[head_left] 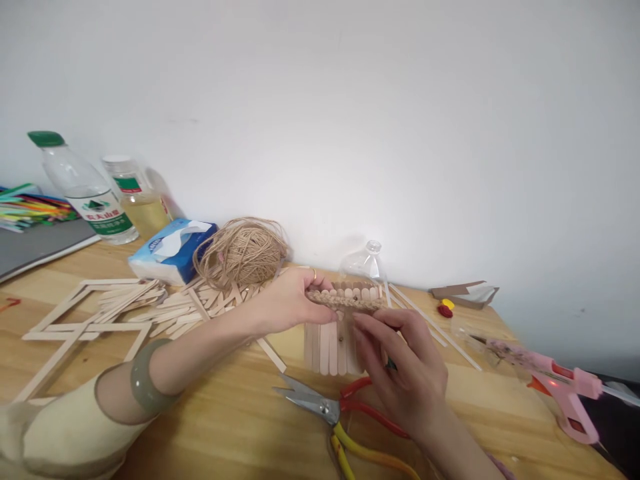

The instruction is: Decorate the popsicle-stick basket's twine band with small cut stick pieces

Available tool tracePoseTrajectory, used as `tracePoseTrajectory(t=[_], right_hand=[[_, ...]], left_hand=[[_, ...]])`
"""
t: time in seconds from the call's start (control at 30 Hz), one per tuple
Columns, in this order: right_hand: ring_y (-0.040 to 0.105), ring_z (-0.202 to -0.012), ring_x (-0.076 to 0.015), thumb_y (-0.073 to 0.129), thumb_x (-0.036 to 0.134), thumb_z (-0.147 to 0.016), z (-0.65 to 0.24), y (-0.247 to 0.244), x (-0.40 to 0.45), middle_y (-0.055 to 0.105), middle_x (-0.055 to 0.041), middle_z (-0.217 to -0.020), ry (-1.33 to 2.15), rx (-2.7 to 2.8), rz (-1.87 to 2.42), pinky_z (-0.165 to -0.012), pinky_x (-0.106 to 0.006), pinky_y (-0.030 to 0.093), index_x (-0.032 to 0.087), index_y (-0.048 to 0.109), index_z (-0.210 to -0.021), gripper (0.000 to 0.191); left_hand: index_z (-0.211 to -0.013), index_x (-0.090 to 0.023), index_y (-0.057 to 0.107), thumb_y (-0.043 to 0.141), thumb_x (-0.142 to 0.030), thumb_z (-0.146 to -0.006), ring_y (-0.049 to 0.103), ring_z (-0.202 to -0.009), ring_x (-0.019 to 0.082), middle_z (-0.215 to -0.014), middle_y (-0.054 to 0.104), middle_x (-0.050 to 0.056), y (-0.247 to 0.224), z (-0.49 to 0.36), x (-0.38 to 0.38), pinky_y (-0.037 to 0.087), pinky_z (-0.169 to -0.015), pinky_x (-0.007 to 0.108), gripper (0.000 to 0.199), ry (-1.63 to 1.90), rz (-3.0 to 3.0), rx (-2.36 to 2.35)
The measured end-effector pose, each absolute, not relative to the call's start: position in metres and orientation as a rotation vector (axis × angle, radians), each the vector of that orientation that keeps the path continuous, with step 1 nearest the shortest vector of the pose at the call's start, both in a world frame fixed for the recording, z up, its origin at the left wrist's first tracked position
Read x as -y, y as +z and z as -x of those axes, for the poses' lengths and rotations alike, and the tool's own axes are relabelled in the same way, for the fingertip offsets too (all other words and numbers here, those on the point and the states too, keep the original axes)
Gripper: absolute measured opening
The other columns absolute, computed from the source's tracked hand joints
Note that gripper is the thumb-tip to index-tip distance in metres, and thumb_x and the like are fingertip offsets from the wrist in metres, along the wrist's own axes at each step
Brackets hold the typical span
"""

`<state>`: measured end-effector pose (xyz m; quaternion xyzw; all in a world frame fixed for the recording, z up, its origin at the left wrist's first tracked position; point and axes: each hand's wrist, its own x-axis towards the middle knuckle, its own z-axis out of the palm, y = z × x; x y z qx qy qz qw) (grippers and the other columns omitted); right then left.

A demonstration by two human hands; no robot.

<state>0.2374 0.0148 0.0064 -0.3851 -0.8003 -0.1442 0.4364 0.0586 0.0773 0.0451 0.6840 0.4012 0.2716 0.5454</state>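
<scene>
A small cup-like holder made of upright craft sticks (327,350) stands in front of me, with a braid of twine (345,300) running around its upper part. My left hand (290,300) grips the holder's left rim, thumb in front and fingers behind. My right hand (407,360) is closed in a pinch at the front right of the holder, close below the braid. Its fingers hide whatever is between them; a bit of dark green shows beneath them. Scissors (325,407) with red and yellow handles lie open below the holder, partly behind my right hand.
A ball of twine (250,253), tissue pack (173,250) and loose craft sticks (183,310) lie left. Bottles (95,200) stand behind them. A clear cut bottle top (367,263) sits behind the holder. A pink glue gun (560,387), its light red, lies at right.
</scene>
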Motion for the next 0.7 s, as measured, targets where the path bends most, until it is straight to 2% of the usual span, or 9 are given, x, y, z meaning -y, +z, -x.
tracePoseTrajectory(t=[0.1,0.27,0.37,0.4,0.47,0.53,0.6,0.7], right_hand=[[0.051,-0.074,-0.0148,0.056,0.006,-0.084,-0.238,0.007,-0.016,0.051,-0.0044,-0.085,-0.358,1.95,1.012,-0.061,-0.028,0.046,0.017,0.057,-0.106,0.025],[0.053,-0.076,-0.0177,0.056,0.013,-0.085,-0.245,-0.002,-0.029,0.053,-0.0108,-0.099,-0.414,1.942,1.176,-0.058,-0.029,0.047,0.016,0.057,-0.113,0.028],[0.059,-0.078,-0.0189,0.055,0.015,-0.086,-0.249,-0.011,-0.036,0.061,-0.01,-0.095,-0.448,1.999,1.221,-0.061,-0.028,0.049,0.014,0.059,-0.109,0.024],[0.061,-0.077,-0.0186,0.054,0.015,-0.087,-0.25,-0.013,-0.037,0.064,-0.0085,-0.091,-0.453,2.017,1.229,-0.062,-0.028,0.049,0.014,0.06,-0.107,0.022],[0.063,-0.073,-0.0171,0.05,0.018,-0.088,-0.252,-0.014,-0.037,0.066,-0.0055,-0.082,-0.452,2.027,1.259,-0.063,-0.027,0.049,0.015,0.06,-0.105,0.02],[0.063,-0.065,-0.0156,0.048,0.021,-0.089,-0.254,-0.012,-0.037,0.066,-0.0038,-0.077,-0.431,1.985,1.34,-0.058,-0.026,0.048,0.014,0.059,-0.106,0.021],[0.061,-0.056,-0.0144,0.049,0.023,-0.089,-0.257,-0.007,-0.038,0.065,-0.0017,-0.072,-0.388,1.924,1.46,-0.051,-0.025,0.046,0.013,0.056,-0.108,0.023],[0.059,-0.045,-0.0145,0.053,0.026,-0.086,-0.264,0.001,-0.041,0.065,0.0021,-0.063,-0.307,1.885,1.627,-0.041,-0.024,0.041,0.011,0.051,-0.114,0.031]], left_hand=[[-0.072,-0.017,0.055,0.061,-0.023,-0.064,0.055,-0.065,0.013,-0.068,0.058,-0.003,0.045,-0.058,-0.078,0.042,-0.064,0.023,0.012,0.627,-1.697,-0.966],[-0.071,-0.017,0.055,0.057,-0.021,-0.064,0.05,-0.06,0.013,-0.064,0.053,-0.004,0.036,-0.057,-0.086,0.041,-0.061,0.025,0.008,0.619,-1.921,-1.014],[-0.069,-0.018,0.055,0.058,-0.021,-0.063,0.052,-0.067,0.016,-0.066,0.055,-0.003,0.026,-0.056,-0.093,0.042,-0.078,0.033,0.008,0.63,-2.101,-1.028],[-0.07,-0.018,0.055,0.059,-0.022,-0.063,0.054,-0.073,0.018,-0.07,0.057,-0.002,0.022,-0.055,-0.095,0.038,-0.088,0.039,0.009,0.636,-2.161,-1.025],[-0.072,-0.019,0.056,0.06,-0.022,-0.064,0.056,-0.085,0.02,-0.079,0.06,-0.001,0.015,-0.054,-0.099,0.023,-0.102,0.048,0.01,0.647,-2.276,-1.011],[-0.074,-0.019,0.057,0.059,-0.017,-0.065,0.056,-0.092,0.021,-0.085,0.061,0.0,0.009,-0.053,-0.102,0.01,-0.106,0.053,0.009,0.65,-2.379,-0.99],[-0.076,-0.018,0.057,0.056,-0.013,-0.067,0.057,-0.095,0.02,-0.088,0.062,0.001,0.003,-0.051,-0.104,0.006,-0.107,0.055,0.011,0.649,-2.472,-0.964],[-0.084,-0.018,0.056,0.055,-0.011,-0.071,0.057,-0.095,0.019,-0.089,0.062,0.003,-0.002,-0.048,-0.105,0.008,-0.107,0.056,0.014,0.657,-2.603,-0.912]])
